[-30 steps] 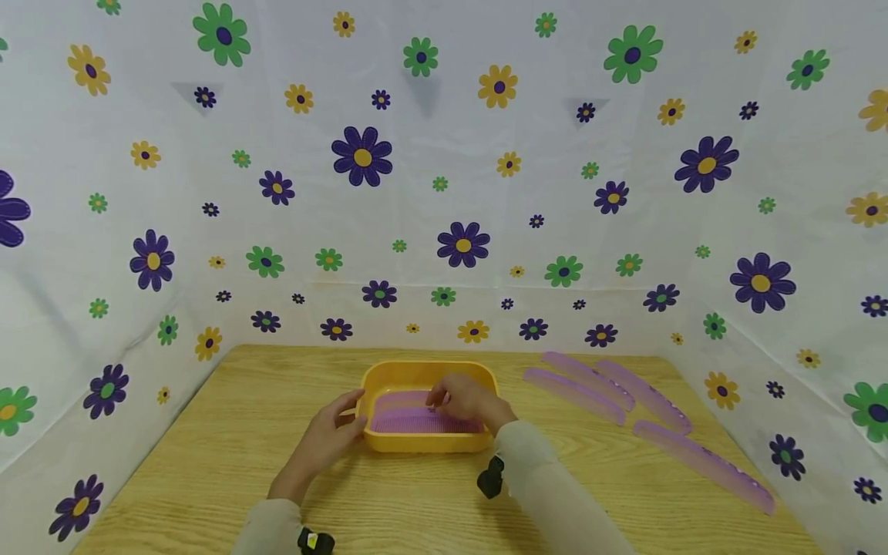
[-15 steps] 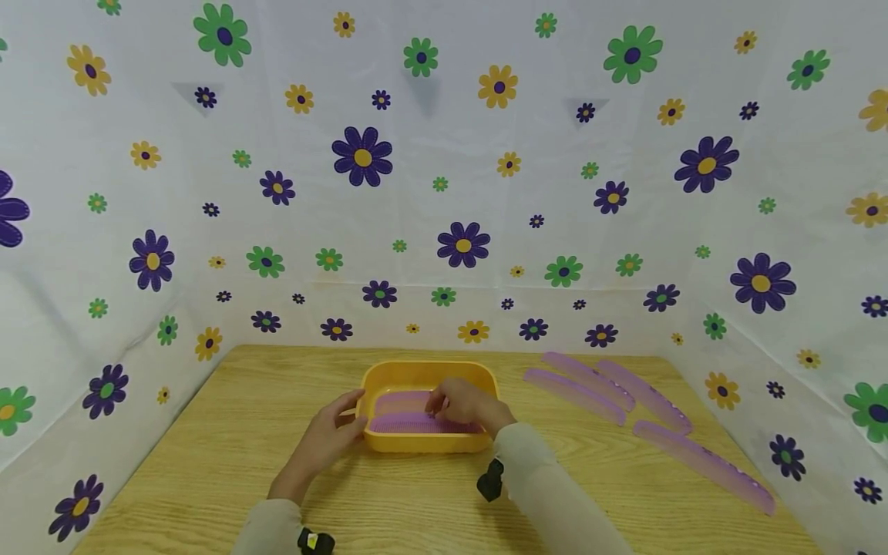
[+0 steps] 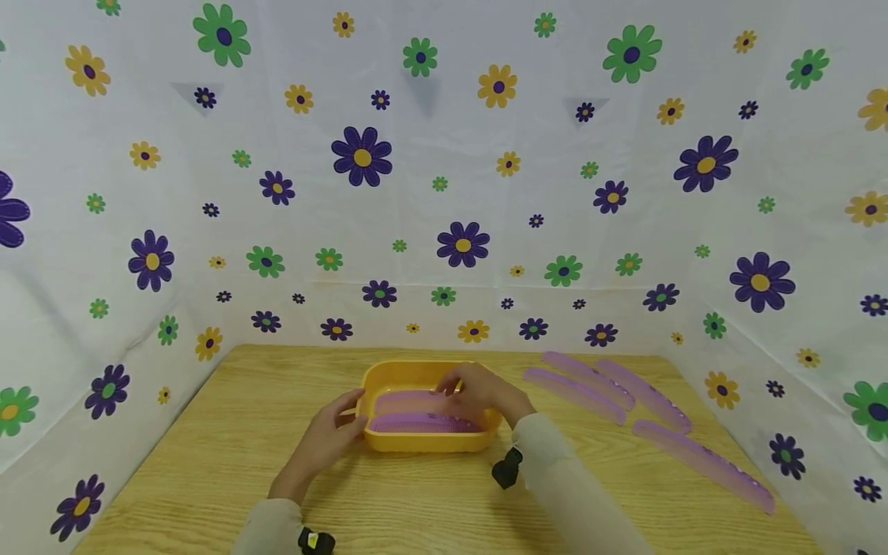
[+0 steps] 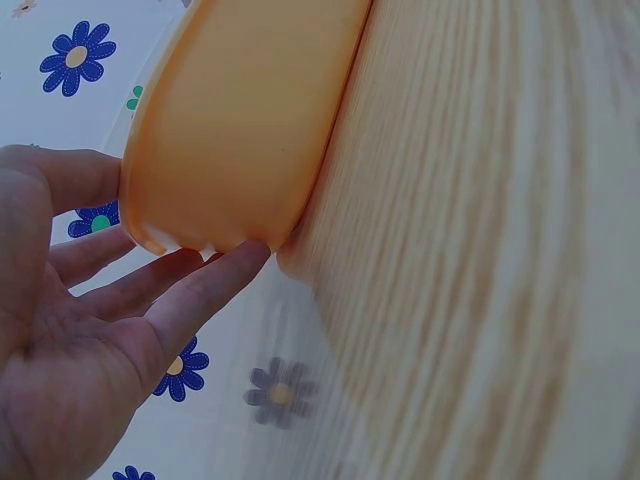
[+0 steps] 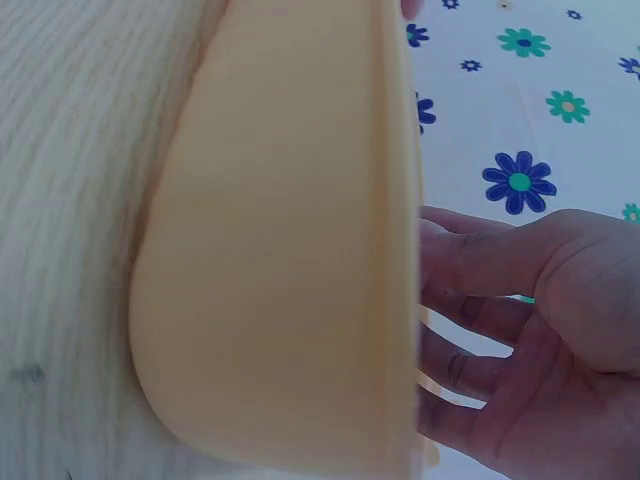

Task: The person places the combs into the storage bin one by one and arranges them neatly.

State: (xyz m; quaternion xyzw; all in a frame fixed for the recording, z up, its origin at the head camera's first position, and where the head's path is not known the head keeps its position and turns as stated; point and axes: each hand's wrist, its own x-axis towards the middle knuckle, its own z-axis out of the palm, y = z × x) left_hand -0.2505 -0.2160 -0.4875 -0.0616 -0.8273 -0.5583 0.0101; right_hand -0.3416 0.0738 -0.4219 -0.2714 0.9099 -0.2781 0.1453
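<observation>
The purple comb (image 3: 422, 422) lies lengthwise left-to-right in the yellow tray (image 3: 388, 375) on the desk (image 3: 208, 462), directly under the loosely spread right hand (image 3: 479, 393), seemingly holding nothing, while the open left hand (image 3: 326, 439) braces the tray's left wall.

We wear pale, off-white long sleeves on both arms, reaching down to the wrists. Our left hand (image 3: 326, 439) and right hand (image 3: 486, 395) are bare, with no rings or gloves visible. A small black camera unit is strapped at each wrist; the left one shows a small yellow marking.
</observation>
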